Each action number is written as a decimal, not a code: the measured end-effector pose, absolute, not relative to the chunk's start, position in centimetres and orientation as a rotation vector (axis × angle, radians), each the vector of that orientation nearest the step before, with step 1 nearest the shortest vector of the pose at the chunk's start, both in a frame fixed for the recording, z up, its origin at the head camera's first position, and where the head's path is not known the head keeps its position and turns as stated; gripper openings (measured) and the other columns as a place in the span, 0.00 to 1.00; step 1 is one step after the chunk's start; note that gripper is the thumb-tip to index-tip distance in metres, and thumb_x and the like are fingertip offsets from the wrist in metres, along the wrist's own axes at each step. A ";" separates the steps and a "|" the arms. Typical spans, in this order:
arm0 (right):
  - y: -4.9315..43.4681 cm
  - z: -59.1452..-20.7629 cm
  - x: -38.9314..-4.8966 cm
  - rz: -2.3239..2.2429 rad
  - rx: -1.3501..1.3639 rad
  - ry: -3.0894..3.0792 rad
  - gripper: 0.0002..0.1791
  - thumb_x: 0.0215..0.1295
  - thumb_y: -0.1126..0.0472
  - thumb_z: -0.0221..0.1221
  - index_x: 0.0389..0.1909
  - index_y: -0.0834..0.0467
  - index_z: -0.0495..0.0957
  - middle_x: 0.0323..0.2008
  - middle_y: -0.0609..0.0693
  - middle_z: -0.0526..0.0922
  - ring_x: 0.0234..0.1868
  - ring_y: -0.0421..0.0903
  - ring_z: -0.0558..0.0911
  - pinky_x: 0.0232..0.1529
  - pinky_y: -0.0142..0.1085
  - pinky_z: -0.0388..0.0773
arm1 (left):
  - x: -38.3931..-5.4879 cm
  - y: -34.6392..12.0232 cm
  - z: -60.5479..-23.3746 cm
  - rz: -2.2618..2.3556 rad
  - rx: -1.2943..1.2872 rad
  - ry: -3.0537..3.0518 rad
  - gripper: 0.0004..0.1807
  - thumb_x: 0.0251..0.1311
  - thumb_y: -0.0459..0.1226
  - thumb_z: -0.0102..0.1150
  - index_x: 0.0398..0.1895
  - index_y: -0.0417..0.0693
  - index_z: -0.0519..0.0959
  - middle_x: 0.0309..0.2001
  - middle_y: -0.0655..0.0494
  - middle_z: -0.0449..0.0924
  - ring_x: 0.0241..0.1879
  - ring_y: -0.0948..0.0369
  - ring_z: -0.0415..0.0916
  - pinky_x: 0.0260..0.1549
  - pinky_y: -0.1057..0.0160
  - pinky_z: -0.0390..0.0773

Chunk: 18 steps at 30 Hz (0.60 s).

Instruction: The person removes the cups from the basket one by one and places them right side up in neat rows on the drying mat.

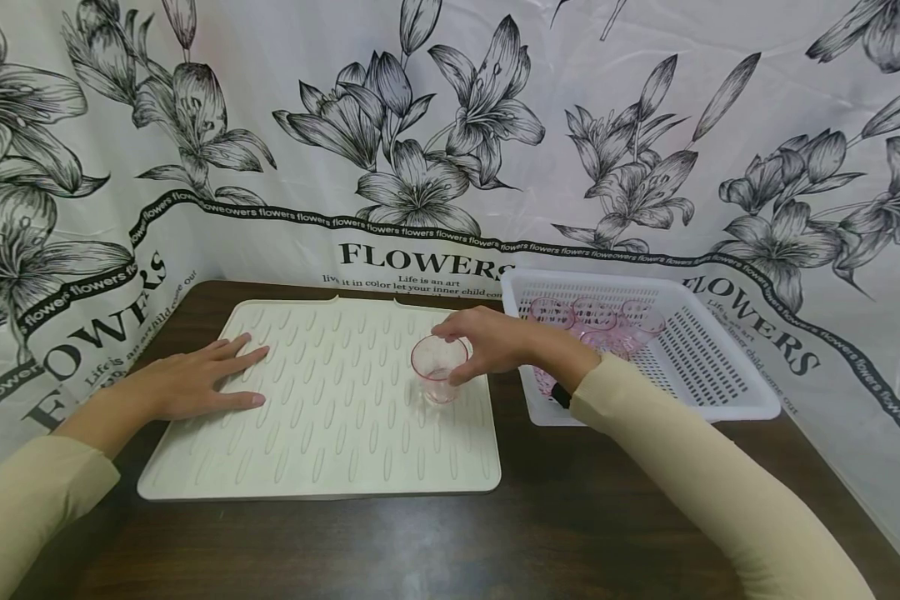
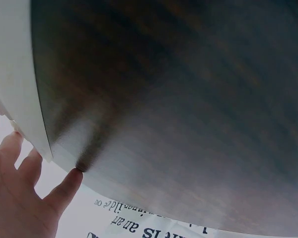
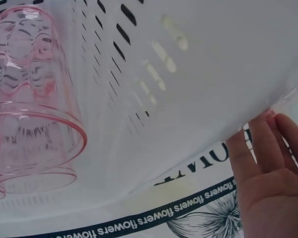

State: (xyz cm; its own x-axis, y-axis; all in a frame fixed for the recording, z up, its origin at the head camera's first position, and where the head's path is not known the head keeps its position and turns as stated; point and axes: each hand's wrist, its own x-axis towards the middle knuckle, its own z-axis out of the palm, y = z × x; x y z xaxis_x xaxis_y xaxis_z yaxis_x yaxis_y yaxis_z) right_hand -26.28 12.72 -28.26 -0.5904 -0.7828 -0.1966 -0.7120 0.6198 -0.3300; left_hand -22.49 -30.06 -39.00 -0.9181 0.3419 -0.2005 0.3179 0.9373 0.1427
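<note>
A clear glass with a pink rim (image 1: 437, 371) is upright at the right part of a cream ribbed mat (image 1: 307, 479). My right hand (image 1: 491, 337) grips it near the rim, thumb on the near side and fingers on the far side. In the right wrist view that hand (image 3: 268, 173) shows past the basket's wall, with the glass mostly hidden. My left hand (image 1: 195, 383) rests on the mat's left edge, its fingers spread and fairly straight. The left wrist view has the same hand (image 2: 20, 198) beside the mat's edge.
To the right of the mat, a white perforated basket (image 1: 742, 404) holds several pink-tinted glasses (image 1: 596, 315) in its left part. My right forearm crosses its near left corner. Brown wooden table (image 1: 420, 546) lies in front. A flower-printed cloth (image 1: 450, 125) hangs behind.
</note>
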 end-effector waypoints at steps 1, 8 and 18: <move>12.7 -28.3 -26.4 -0.306 -1.205 2.525 0.38 0.58 0.56 0.70 0.67 0.66 0.70 0.62 0.59 0.77 0.62 0.52 0.77 0.63 0.42 0.71 | -22.5 -30.0 -39.0 0.157 0.496 2.871 0.50 0.59 0.70 0.50 0.78 0.52 0.58 0.77 0.37 0.49 0.72 0.32 0.49 0.56 0.26 0.61; 12.6 -28.5 -26.6 -0.288 -1.200 2.511 0.39 0.58 0.57 0.70 0.68 0.67 0.69 0.63 0.60 0.76 0.63 0.53 0.76 0.64 0.43 0.70 | -22.6 -30.2 -39.2 0.147 0.505 2.880 0.50 0.60 0.70 0.50 0.78 0.52 0.57 0.77 0.36 0.50 0.71 0.31 0.50 0.56 0.26 0.61; 12.8 -28.3 -26.9 -0.276 -1.163 2.479 0.42 0.60 0.57 0.70 0.71 0.67 0.64 0.69 0.58 0.70 0.65 0.52 0.75 0.66 0.43 0.68 | -22.6 -30.0 -39.1 0.158 0.497 2.879 0.50 0.59 0.70 0.50 0.78 0.51 0.58 0.77 0.36 0.49 0.72 0.32 0.50 0.56 0.26 0.61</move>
